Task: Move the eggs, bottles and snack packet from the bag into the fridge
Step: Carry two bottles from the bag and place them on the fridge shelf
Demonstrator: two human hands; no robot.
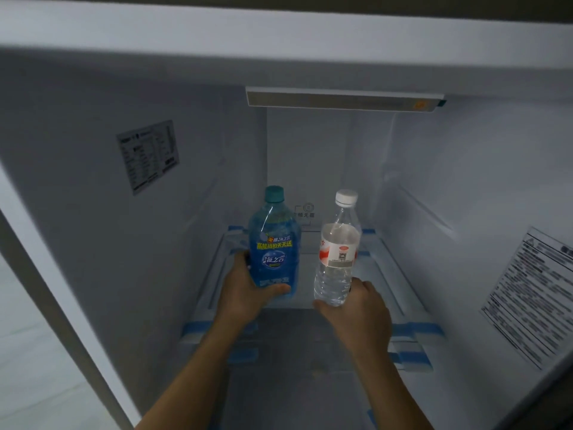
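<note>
The blue bottle (274, 243) and the clear water bottle (336, 259) are both inside the fridge (93, 243), upright, side by side and a little apart, over the glass shelf (381, 274). The left hand (245, 293) grips the blue bottle low on its body, with the thumb across the front. The right hand (359, 308) curls round the bottom part of the clear water bottle. I think the low grip keeps each bottle standing straight, so that it can be put down on its base. Whether the bases already touch the shelf I cannot tell, because the hands cover them. One bottle in each hand makes one trip enough for both. Blue tape (415, 330) holds the shelf edges, so the shelf is probably fixed and safe to load. Eggs, snack packet and bag are not in view.
</note>
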